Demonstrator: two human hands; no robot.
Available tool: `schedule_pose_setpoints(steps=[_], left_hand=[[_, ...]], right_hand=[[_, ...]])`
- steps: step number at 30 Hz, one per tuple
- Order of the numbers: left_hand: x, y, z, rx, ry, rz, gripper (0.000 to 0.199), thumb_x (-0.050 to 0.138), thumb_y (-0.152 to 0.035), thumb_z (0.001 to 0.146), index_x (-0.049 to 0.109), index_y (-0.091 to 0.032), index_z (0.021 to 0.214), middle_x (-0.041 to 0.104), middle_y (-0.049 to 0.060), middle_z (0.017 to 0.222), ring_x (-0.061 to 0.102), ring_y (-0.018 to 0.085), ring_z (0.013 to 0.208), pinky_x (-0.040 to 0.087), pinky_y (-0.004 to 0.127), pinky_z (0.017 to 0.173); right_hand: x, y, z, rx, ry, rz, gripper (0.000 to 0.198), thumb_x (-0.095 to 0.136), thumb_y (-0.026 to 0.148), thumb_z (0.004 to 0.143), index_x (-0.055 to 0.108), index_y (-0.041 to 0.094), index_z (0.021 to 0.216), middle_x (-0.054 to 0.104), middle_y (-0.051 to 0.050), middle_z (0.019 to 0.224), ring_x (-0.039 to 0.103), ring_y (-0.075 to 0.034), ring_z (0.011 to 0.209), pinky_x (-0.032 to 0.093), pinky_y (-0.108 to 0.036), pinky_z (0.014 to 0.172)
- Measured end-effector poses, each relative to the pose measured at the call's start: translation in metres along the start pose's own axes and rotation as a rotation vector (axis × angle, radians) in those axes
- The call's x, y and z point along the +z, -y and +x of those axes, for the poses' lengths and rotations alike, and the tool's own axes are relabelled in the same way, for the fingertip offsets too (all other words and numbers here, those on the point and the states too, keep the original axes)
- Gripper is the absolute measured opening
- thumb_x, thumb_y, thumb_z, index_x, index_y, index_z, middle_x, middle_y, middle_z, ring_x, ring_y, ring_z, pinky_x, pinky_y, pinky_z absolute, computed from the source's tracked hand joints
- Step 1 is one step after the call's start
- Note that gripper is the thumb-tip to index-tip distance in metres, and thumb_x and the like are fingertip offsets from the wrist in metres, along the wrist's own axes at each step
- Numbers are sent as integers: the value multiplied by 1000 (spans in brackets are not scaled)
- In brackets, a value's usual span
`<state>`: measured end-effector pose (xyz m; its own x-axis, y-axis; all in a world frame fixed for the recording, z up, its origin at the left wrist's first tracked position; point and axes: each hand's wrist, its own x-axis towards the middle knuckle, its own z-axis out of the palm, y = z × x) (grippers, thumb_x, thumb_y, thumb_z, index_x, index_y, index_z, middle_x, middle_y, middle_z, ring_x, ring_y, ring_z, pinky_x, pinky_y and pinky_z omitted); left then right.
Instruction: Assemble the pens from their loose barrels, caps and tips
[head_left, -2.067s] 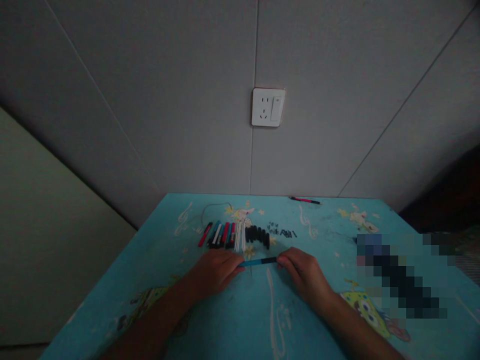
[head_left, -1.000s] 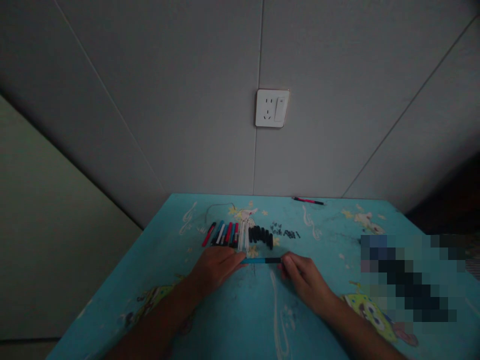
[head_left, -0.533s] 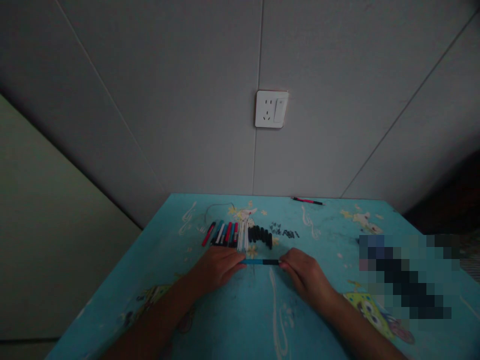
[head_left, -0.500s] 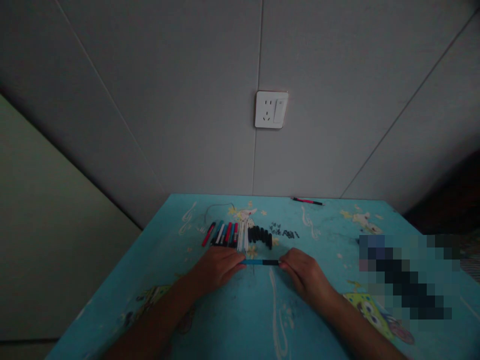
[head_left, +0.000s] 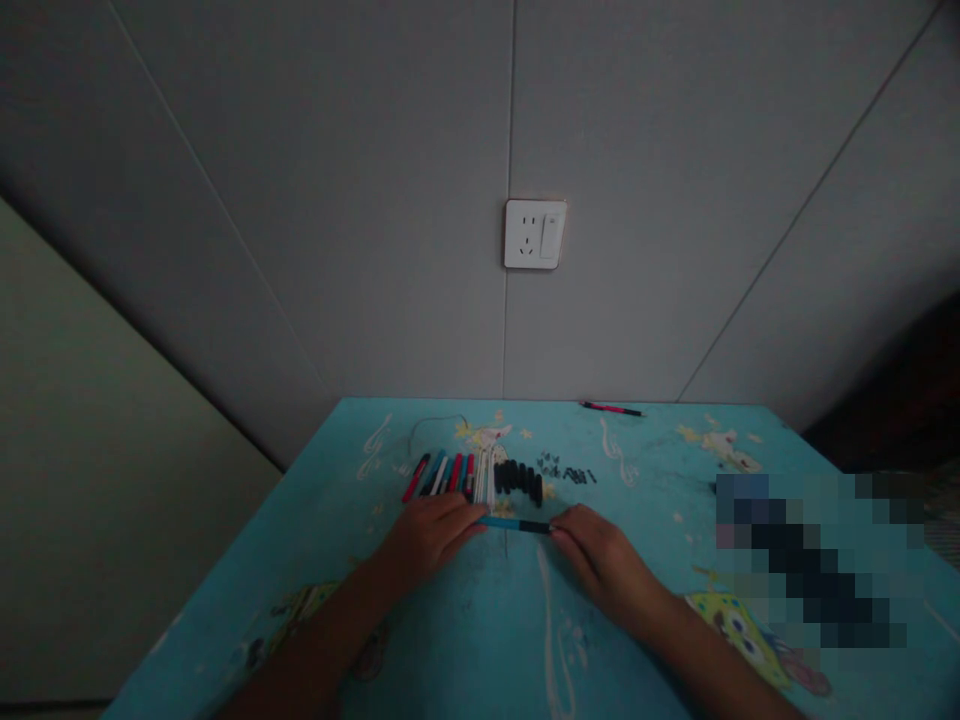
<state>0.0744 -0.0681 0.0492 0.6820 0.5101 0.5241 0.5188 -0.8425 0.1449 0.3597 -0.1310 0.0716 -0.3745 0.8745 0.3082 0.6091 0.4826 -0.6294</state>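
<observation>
My left hand [head_left: 435, 535] pinches the blue end of a pen [head_left: 504, 523] with a black front part. The fingers of my right hand [head_left: 600, 555] are closed around its black end, near the tip. Held roughly level, the pen spans the gap between both hands, just above or on the table; I cannot tell which. Right behind my left hand lies a row of red, blue and white pen barrels [head_left: 454, 473]. Beside them are slim white refills [head_left: 485, 480] and short black tubes [head_left: 519, 477]. Small dark pieces [head_left: 570, 470] are scattered to the right of those.
A red and black pen [head_left: 612, 409] lies at the table's back edge by the wall. The table [head_left: 465, 640] has a blue cartoon-print cover. A blurred-out dark patch [head_left: 810, 560] covers the right side. On the wall is a white socket [head_left: 535, 234].
Both hands and the pen have shifted slightly left in view, and the pen now slants down a little to the right. The view has tilted up slightly. Both hands keep their grip.
</observation>
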Motion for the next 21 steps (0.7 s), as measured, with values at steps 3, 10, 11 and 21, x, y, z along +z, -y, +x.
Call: schedule_pose_setpoints(steps=[3, 10, 11, 21], left_hand=[[-2, 1, -1, 65, -105, 55, 27, 56, -25, 93, 60, -20, 120, 65, 5, 89, 64, 15, 78, 54, 28, 71], [-1, -8, -3, 52, -70, 81, 17, 54, -27, 93, 64, -17, 103, 63, 4, 78, 61, 15, 69, 51, 29, 68], [0, -9, -3, 47, -24, 56, 17, 53, -28, 93, 64, -17, 99, 62, 4, 76, 60, 15, 68, 49, 28, 66], [1, -29, 7, -310, 238, -408, 41, 37, -32, 100, 59, -16, 70, 56, -2, 59, 55, 11, 56, 37, 22, 57]], right_hand=[[3, 5, 0, 128, 34, 140, 34, 36, 34, 102, 60, 19, 84, 63, -2, 77, 59, -15, 72, 47, -26, 69], [7, 1, 1, 174, 83, 102, 41, 34, 38, 102, 57, 20, 74, 59, 1, 67, 56, -13, 62, 43, -24, 61], [7, -2, 1, 150, 64, 37, 39, 36, 37, 102, 57, 20, 75, 60, 1, 69, 56, -14, 64, 44, -25, 62], [1, -9, 0, -15, -36, -151, 29, 41, 31, 101, 63, 19, 86, 63, -4, 78, 58, -17, 75, 46, -29, 72]])
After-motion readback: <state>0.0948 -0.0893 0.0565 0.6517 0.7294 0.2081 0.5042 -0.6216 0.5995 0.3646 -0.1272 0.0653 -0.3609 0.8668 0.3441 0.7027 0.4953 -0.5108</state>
